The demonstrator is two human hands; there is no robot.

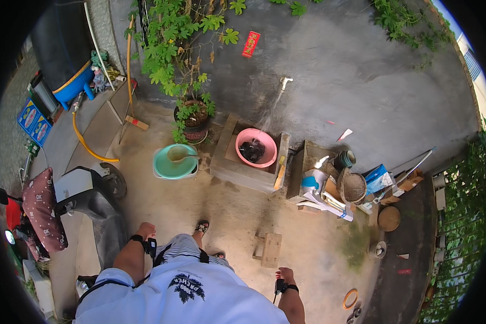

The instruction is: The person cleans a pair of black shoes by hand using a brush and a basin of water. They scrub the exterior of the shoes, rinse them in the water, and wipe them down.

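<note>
My left hand (147,230) hangs beside my striped shorts, near the electric scooter (105,210), and nothing shows in it. On the other side my right hand (285,274) hangs free, its fingers slightly curled, close below a small wooden stool (271,250). Both wrists wear black straps with small devices. Ahead, a pink plastic basin (272,141) stands in a concrete sink (243,178) with dark wet cloth (252,150) in it. Water runs into it from a wall tap (285,82). To its left is a green basin (166,170) of water with a ladle (179,154).
A potted climbing plant (192,117) stands by the wall. Right of the sink, a second concrete trough (295,190) holds cardboard, paper and a wicker basket (353,188). A yellow hose (85,143) lies at left. An orange ring (350,299) lies on the floor at lower right.
</note>
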